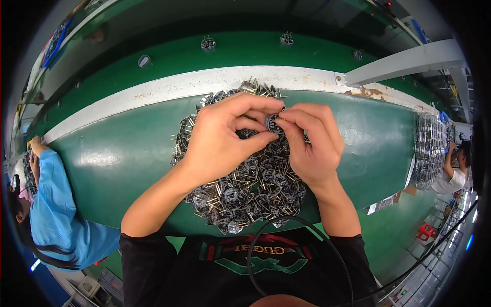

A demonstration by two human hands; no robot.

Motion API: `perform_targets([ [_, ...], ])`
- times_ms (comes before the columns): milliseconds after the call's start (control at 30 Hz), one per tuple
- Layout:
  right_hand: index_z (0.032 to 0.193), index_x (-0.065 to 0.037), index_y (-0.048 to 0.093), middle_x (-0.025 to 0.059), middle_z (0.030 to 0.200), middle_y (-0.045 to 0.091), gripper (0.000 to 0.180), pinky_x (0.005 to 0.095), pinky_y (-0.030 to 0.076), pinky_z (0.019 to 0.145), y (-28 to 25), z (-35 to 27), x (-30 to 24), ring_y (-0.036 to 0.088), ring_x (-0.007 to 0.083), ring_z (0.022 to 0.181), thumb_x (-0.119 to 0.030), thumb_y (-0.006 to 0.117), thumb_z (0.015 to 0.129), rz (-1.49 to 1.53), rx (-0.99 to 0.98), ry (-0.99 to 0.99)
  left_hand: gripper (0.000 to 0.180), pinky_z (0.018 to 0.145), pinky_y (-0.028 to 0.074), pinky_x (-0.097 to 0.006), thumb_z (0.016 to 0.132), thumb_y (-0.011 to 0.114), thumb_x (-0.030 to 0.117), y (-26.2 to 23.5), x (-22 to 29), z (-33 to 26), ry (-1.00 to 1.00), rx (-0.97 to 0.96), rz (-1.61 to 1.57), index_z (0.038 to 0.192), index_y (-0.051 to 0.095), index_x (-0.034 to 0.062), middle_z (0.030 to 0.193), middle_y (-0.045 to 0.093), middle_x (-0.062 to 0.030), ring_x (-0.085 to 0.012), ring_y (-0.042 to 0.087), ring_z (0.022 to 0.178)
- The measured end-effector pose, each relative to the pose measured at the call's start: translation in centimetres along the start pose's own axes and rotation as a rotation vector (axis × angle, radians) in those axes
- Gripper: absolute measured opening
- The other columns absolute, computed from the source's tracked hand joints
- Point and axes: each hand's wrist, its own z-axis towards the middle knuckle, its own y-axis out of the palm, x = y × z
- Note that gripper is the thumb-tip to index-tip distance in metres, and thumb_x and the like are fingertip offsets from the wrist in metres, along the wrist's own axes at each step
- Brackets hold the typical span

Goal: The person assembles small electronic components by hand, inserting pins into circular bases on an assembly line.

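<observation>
Between both hands, over the heap, is a small round dark part (274,124) with a grey rim and light markings on its face. My left hand (225,130) has its fingers closed on the part's left side. From the right, my right hand (313,138) pinches at the same part with thumb and forefinger. Below the hands spreads a large heap of small dark round components with metal pins (245,192). They look like plug or electrical parts, but I cannot tell the exact kind. The hands hide the middle of the heap.
The heap lies on a green worktable (112,148). A white rail (169,84) runs behind it, with a green conveyor belt (174,53) carrying spaced parts beyond. Stacked clear trays (429,148) stand at right. A person in blue (56,199) works at left, another person (455,174) at right.
</observation>
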Motion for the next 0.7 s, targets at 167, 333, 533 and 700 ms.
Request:
perform_targets([
  [167,0.091,0.002,0.067,0.0107,0.088,0.065,0.021,0.0307,0.054,0.056,0.1,-0.1,-0.2,0.066,0.0229,0.070,0.008,0.075,0.073,-0.046,0.019,-0.047,0.047,0.084,0.057,-0.027,0.076,0.069,-0.020,0.3,0.4,-0.2,0.006,0.035,0.005,0.120,0.061,-0.0071,0.121,0.064,-0.0141,-0.0158,0.064,0.101],
  [333,0.096,0.002,0.067,0.0109,0.089,0.065,0.022,0.0296,0.053,0.055,0.7,-0.6,-0.4,0.066,0.0248,0.070,0.007,0.073,0.075,-0.099,0.068,-0.077,0.045,0.085,0.056,-0.028,0.077,0.068,-0.020,0.3,0.8,-0.4,0.079,0.037,0.083,0.119,0.062,-0.0080,0.118,0.065,-0.0153,-0.0157,0.064,0.101],
  [533,0.100,-0.001,0.068,0.0100,0.088,0.064,0.021,0.0335,0.054,0.066,-1.6,0.7,0.7,0.066,0.0251,0.076,0.004,0.069,0.080,0.222,-0.225,0.139,0.027,0.082,0.055,-0.025,0.083,0.070,-0.008,-1.0,0.7,-0.4,-0.067,0.120,0.020,0.110,0.069,-0.0052,0.106,0.067,-0.0102,-0.0126,0.067,0.091],
  [700,0.097,-0.001,0.070,0.0125,0.088,0.065,0.013,0.0380,0.051,0.067,-5.7,1.1,3.9,0.064,0.0321,0.077,-0.004,0.067,0.084,-0.191,-0.283,0.306,0.017,0.081,0.056,-0.028,0.087,0.068,0.002,-7.1,-1.3,4.6,0.228,0.373,0.562,0.104,0.073,0.0003,0.097,0.071,-0.0112,-0.0188,0.069,0.093],
])
